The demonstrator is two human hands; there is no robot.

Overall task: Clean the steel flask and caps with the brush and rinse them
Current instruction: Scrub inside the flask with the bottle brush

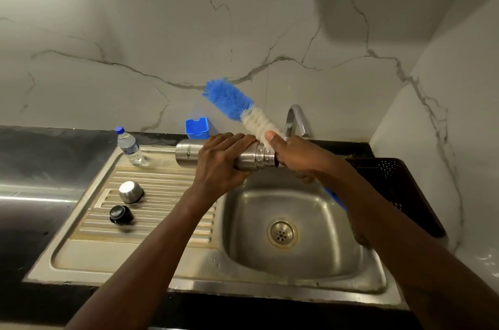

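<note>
My left hand [220, 160] grips the steel flask [186, 154] round its middle and holds it sideways above the sink, neck to the right. My right hand [293, 158] holds the bottle brush [235, 104] by its handle, right at the flask's threaded neck. The blue and white bristle head points up and left, outside the flask. The blue handle end shows below my right wrist. Two caps lie on the drainboard: a steel cap [130, 191] and a black inner cap [120, 214] in front of it.
The steel sink basin [318, 210] with its drain lies under my hands, the tap [295, 120] behind it. A small plastic water bottle [130, 146] and a blue holder [197, 127] stand at the back. A black perforated rack [394, 181] sits at the right.
</note>
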